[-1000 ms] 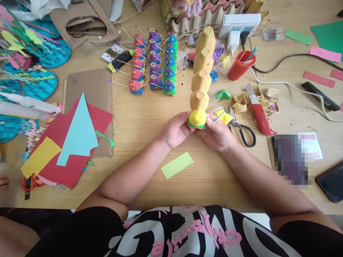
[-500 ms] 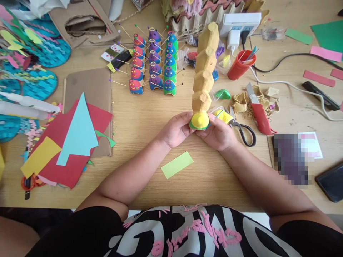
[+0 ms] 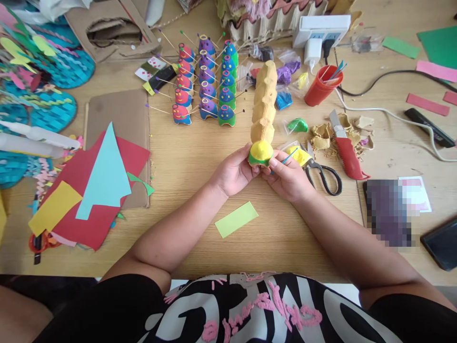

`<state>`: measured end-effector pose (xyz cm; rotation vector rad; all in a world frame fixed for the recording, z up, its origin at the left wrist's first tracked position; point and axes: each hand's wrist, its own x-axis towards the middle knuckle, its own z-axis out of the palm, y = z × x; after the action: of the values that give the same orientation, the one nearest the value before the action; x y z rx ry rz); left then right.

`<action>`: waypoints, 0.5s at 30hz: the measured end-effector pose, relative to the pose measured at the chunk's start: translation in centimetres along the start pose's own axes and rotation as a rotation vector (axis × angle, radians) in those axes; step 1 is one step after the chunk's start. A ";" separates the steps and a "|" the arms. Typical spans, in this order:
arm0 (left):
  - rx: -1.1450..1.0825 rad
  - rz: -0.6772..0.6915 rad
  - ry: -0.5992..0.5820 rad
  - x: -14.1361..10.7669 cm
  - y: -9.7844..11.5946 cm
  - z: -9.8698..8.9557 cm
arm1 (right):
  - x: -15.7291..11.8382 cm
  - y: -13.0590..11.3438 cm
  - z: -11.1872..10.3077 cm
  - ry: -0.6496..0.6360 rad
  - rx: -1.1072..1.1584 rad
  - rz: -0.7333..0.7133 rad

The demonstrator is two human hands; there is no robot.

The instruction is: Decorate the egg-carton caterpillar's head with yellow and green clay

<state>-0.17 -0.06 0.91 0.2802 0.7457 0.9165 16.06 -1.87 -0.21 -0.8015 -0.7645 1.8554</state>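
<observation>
Between my two hands is an egg carton strip (image 3: 263,105), tan and bumpy, pointing away from me. Its near bump wears yellow clay (image 3: 262,150) with a green clay band (image 3: 254,161) along the lower edge. My left hand (image 3: 233,172) grips the left side of that bump, thumb on top. On the other side, my right hand (image 3: 290,177) pinches the strip's edge. A thin blue stick (image 3: 290,156) also lies in its fingers. Just behind that hand is a bag of yellow clay (image 3: 300,155), beside black-handled scissors (image 3: 323,177). A pale green paper strip (image 3: 236,219) lies in front.
Three painted carton caterpillars (image 3: 206,81) with pin feelers stand behind. Coloured paper (image 3: 103,181) and cardboard (image 3: 117,102) lie left. To the right are a red cup (image 3: 319,90), a red-handled knife (image 3: 352,157), carton scraps (image 3: 321,136), a power strip (image 3: 321,26) and cables.
The egg carton strip's far end has dropped and swung slightly left, showing more of the green band. The blue stick now shows across my right fingers.
</observation>
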 end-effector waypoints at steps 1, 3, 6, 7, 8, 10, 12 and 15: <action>-0.017 0.005 0.008 0.0 0.0 0.0 | -0.1 0.1 0.2 0.019 -0.016 -0.029; -0.039 0.011 0.028 0.1 0.0 0.1 | -0.2 0.2 0.6 0.050 -0.050 -0.074; -0.029 0.019 0.054 0.0 -0.3 0.1 | -0.1 0.1 0.7 0.083 -0.061 -0.106; -0.015 0.030 0.054 0.0 -0.4 0.1 | -0.1 0.0 0.7 0.097 -0.055 -0.111; 0.003 0.043 0.044 -0.1 -0.5 0.2 | 0.0 0.0 0.6 0.115 -0.047 -0.115; 0.056 0.069 0.000 -0.3 -0.7 0.2 | 0.1 -0.1 0.5 0.152 -0.034 -0.119; 0.105 0.106 -0.051 -0.5 -0.9 0.3 | 0.1 -0.2 0.4 0.176 -0.028 -0.120; 0.134 0.187 -0.057 -0.6 -1.0 0.3 | 0.1 -0.2 0.2 0.187 -0.033 -0.118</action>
<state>0.43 -1.08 0.90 0.4990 0.7379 1.0320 15.92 -1.76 0.04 -0.9169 -0.7090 1.6411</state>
